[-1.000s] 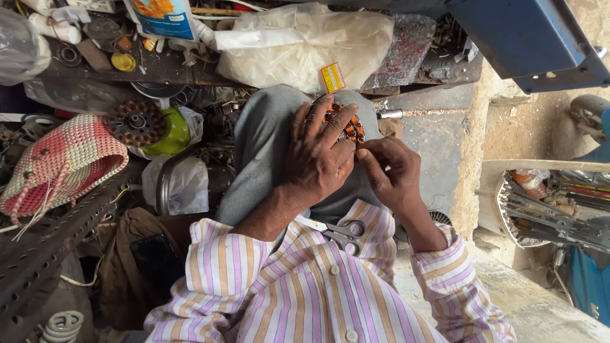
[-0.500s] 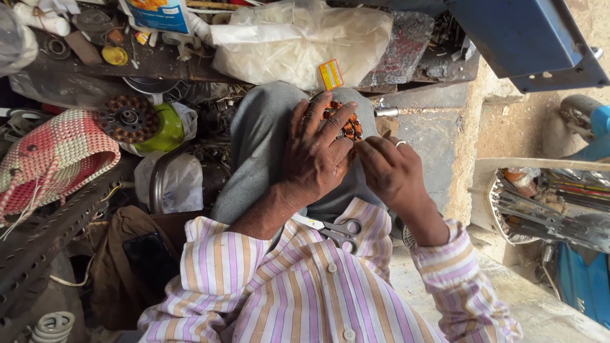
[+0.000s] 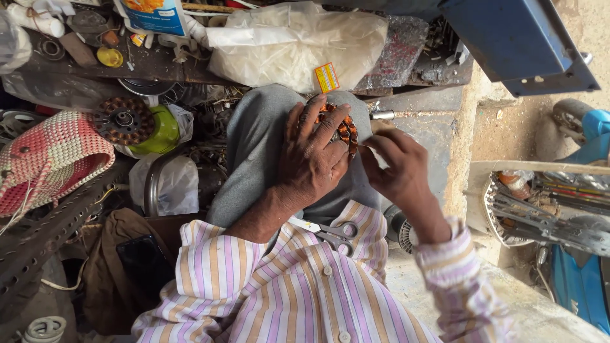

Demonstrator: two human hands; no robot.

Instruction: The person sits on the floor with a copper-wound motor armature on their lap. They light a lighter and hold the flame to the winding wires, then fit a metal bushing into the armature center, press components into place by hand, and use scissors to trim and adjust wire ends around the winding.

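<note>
The left hand (image 3: 311, 159) is clamping the copper-wound stator (image 3: 343, 129) on the knee; the right hand (image 3: 397, 166) is pinching at its right edge.

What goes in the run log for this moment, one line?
left hand: spread over copper-wound stator on raised knee | right hand: fingertips pinching at stator edge | scissors: lying on lap, untouched

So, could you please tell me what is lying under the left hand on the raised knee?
Under the left hand a round motor winding with copper-coloured coils shows between the fingers, resting on the grey-trousered knee. The palm covers most of it, so its centre is hidden.
</note>
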